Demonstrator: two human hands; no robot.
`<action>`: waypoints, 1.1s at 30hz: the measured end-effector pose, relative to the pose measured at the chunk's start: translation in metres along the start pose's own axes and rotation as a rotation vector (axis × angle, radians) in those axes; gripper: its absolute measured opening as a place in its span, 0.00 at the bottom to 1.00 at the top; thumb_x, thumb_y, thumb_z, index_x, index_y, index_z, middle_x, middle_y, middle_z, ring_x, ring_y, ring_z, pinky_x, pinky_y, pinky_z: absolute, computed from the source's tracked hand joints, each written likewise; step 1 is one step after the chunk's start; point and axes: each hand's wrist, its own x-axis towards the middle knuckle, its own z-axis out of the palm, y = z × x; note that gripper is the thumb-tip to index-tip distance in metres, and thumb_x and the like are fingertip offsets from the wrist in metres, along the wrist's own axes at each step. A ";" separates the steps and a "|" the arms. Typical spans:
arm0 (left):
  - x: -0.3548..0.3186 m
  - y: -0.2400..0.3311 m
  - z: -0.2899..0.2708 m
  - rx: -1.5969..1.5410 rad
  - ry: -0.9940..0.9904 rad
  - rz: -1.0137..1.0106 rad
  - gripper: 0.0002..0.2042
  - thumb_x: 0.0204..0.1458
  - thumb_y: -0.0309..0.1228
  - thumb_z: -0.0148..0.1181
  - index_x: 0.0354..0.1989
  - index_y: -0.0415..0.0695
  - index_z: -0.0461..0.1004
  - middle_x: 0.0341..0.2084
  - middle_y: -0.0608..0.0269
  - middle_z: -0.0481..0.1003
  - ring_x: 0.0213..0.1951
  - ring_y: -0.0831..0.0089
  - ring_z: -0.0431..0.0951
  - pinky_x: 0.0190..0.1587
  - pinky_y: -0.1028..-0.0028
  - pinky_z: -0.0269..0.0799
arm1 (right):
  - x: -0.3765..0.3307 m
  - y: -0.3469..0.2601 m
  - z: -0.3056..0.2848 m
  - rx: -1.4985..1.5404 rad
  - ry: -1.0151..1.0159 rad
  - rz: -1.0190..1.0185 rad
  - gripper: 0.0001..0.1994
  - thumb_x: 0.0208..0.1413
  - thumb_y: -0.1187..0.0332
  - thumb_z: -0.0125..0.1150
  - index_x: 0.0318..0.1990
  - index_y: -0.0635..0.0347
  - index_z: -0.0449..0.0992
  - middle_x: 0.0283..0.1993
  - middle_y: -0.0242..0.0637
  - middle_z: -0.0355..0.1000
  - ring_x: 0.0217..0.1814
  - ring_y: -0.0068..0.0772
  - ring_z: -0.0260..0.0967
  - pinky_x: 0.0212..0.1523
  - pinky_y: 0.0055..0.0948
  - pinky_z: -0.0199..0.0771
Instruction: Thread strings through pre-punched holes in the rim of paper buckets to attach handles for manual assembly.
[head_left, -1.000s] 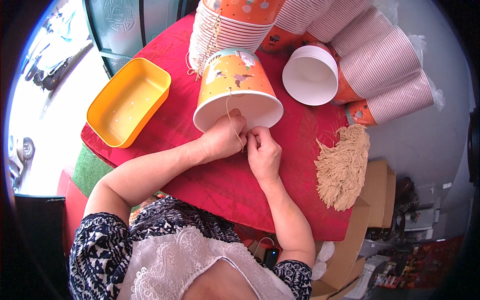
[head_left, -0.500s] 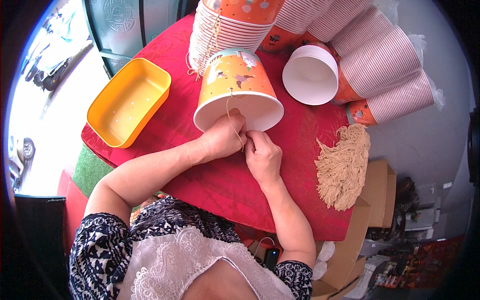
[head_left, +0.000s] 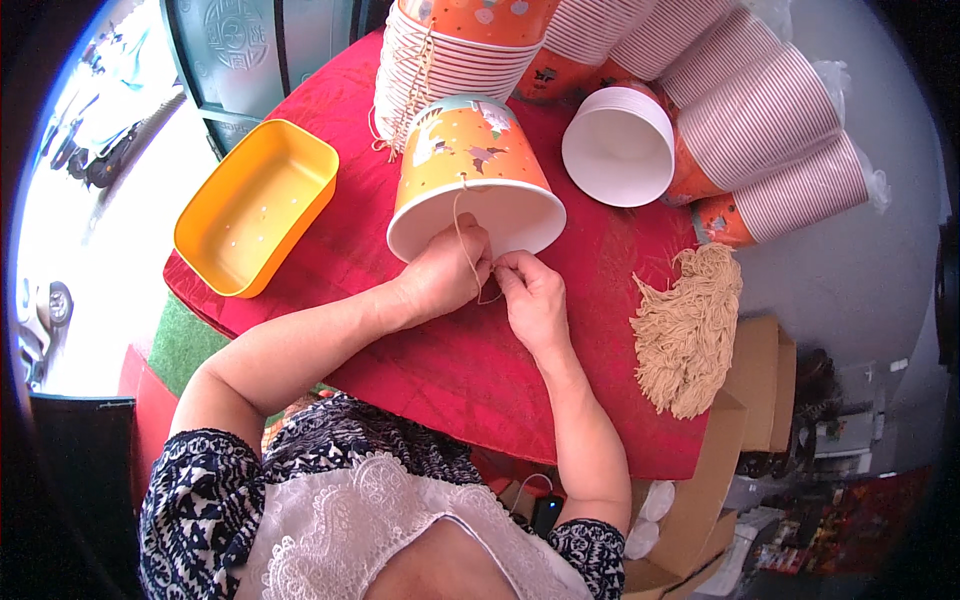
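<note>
An orange paper bucket (head_left: 470, 150) with printed figures lies tilted on the red cloth, its white mouth toward me. From a hole near its rim hangs a thin tan string (head_left: 462, 228), which loops down to my hands. My left hand (head_left: 452, 268) is closed at the bucket's mouth, its curled fingers partly inside and pinching the string. Close beside it, my right hand (head_left: 534, 296) pinches the string between thumb and forefinger. The exact spot where the string runs between the fingertips is hidden.
Left stands a yellow plastic bin (head_left: 255, 210) with small white bits inside. Behind the bucket rises a bucket stack (head_left: 455, 62) with strings hanging from it. More nested buckets (head_left: 755, 120) lie at right, above a tan string bundle (head_left: 688, 335). A cardboard box (head_left: 700, 480) sits by the table's right edge.
My right hand has shifted slightly up and right, its fingers opening from a tight fist into a looser pinch. A small loop of string now shows below the hands. The bucket stays put.
</note>
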 end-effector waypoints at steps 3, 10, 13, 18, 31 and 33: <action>-0.001 0.004 -0.002 0.015 0.056 0.049 0.03 0.44 0.21 0.56 0.26 0.35 0.73 0.28 0.42 0.74 0.33 0.45 0.76 0.36 0.56 0.73 | 0.001 0.001 -0.001 0.030 -0.012 0.051 0.06 0.56 0.71 0.58 0.38 0.62 0.78 0.33 0.48 0.77 0.36 0.48 0.77 0.36 0.38 0.74; -0.006 0.012 -0.008 -0.041 0.005 0.004 0.04 0.42 0.21 0.56 0.26 0.32 0.74 0.28 0.40 0.74 0.34 0.45 0.76 0.36 0.56 0.73 | 0.000 0.002 0.001 0.044 0.020 0.062 0.06 0.55 0.72 0.58 0.38 0.63 0.78 0.32 0.48 0.77 0.34 0.41 0.78 0.36 0.35 0.74; -0.006 0.013 -0.008 -0.023 -0.009 0.008 0.05 0.42 0.21 0.57 0.27 0.32 0.74 0.28 0.40 0.74 0.34 0.45 0.76 0.37 0.57 0.73 | 0.001 -0.001 0.002 0.082 0.026 0.071 0.07 0.55 0.72 0.59 0.37 0.64 0.79 0.31 0.48 0.77 0.33 0.39 0.78 0.36 0.34 0.74; -0.005 0.015 -0.008 -0.027 -0.004 0.028 0.05 0.42 0.21 0.58 0.27 0.32 0.75 0.29 0.40 0.74 0.35 0.46 0.76 0.38 0.57 0.73 | 0.001 0.001 0.003 0.112 0.047 0.075 0.07 0.55 0.71 0.59 0.36 0.65 0.78 0.29 0.47 0.77 0.31 0.38 0.77 0.34 0.34 0.74; -0.001 0.004 -0.003 -0.011 0.030 0.031 0.02 0.42 0.20 0.55 0.24 0.34 0.72 0.29 0.43 0.73 0.35 0.46 0.75 0.37 0.55 0.71 | -0.003 -0.011 0.000 0.020 0.070 0.047 0.06 0.54 0.72 0.59 0.35 0.66 0.77 0.28 0.48 0.76 0.29 0.43 0.77 0.33 0.37 0.74; 0.000 0.004 -0.004 -0.027 0.003 0.009 0.02 0.42 0.20 0.55 0.25 0.34 0.72 0.28 0.43 0.73 0.35 0.46 0.75 0.37 0.55 0.71 | -0.006 -0.012 -0.001 -0.006 0.084 0.049 0.05 0.54 0.73 0.59 0.35 0.66 0.77 0.29 0.48 0.76 0.30 0.45 0.76 0.33 0.37 0.74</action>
